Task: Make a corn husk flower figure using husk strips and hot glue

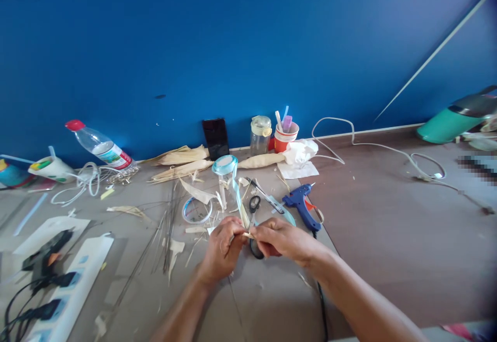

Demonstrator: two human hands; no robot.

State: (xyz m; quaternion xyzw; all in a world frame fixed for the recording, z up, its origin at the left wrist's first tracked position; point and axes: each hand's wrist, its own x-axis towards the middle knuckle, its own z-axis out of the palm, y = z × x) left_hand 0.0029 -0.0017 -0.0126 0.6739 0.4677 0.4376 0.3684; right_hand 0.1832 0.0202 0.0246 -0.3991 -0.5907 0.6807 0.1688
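My left hand and my right hand meet over the middle of the table, thumbs and fingers pinched together. Between the fingertips is a small pale piece of corn husk, partly hidden by the fingers. Just behind it rises another pale husk strip, beside a light blue ribbon that runs up to its roll. Under and behind my hands lie black-handled scissors. To the right of my right hand is a blue glue gun, and a utility knife lies nearby.
Dry corn husks, a phone, a glass jar and paper cups line the blue wall. Thin wires and a tape ring lie left. A power strip, a bottle and a green flask stand farther out.
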